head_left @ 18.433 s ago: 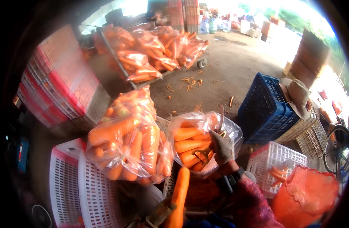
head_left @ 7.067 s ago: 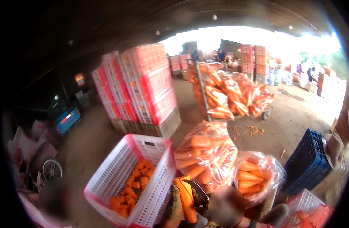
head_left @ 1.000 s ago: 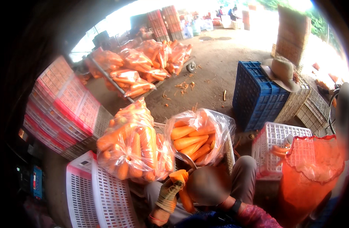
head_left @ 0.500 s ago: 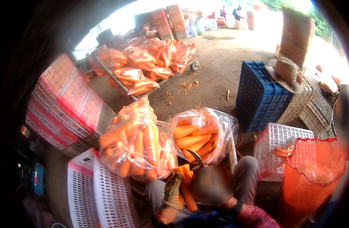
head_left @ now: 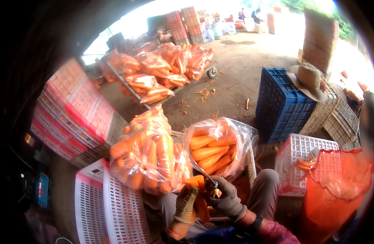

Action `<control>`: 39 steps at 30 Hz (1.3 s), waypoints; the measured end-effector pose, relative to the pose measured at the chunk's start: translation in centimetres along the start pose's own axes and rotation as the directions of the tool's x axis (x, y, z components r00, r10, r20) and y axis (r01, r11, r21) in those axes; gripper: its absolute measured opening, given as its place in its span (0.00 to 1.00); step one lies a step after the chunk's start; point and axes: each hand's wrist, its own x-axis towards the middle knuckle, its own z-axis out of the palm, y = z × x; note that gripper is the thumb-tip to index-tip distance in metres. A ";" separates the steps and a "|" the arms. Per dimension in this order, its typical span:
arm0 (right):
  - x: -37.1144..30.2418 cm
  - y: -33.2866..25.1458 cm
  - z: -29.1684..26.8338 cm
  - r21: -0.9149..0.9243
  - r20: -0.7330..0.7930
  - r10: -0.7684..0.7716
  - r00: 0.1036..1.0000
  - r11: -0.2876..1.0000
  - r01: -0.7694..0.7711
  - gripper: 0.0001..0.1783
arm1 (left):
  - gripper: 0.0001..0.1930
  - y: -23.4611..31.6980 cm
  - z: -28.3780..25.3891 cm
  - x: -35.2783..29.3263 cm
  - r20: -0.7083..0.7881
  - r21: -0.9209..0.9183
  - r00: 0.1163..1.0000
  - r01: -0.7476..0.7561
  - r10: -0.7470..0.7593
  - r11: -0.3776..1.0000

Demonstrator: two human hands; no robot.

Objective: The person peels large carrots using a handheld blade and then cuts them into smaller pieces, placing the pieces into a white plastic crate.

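Note:
A gloved pair of hands works low in the middle, over my lap. My left hand [head_left: 185, 206] is closed around a carrot [head_left: 194, 182], whose wide orange end sticks up beyond the fingers. More orange carrot shows between the two hands. Close beside it, my right hand [head_left: 227, 200] grips a curved-bladed knife [head_left: 210, 179], with the blade near the carrot top; whether they touch I cannot tell. Just ahead stands an open clear plastic bag [head_left: 252, 138] of carrots. Left of it sits a full, closed-up bag of carrots [head_left: 148, 156].
White-and-pink crates [head_left: 128, 207] stand at my left, below a tall crate stack [head_left: 75, 105]. On the right are a blue crate [head_left: 278, 105] with a hat [head_left: 309, 79], a white crate [head_left: 297, 150] and an orange mesh sack [head_left: 333, 195]. A cart ahead carries bagged carrots [head_left: 156, 67].
The knife's curved blade, raised above the right hand before, now lies lower and slants toward the carrot in my left hand. The view has shifted slightly.

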 end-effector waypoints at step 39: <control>-1.4 -1.8 -1.4 -0.101 0.419 0.082 0.904 0.994 -0.044 0.20 | 0.39 6.0 0.4 2.2 0.014 -0.325 0.977 -0.197 0.213 0.925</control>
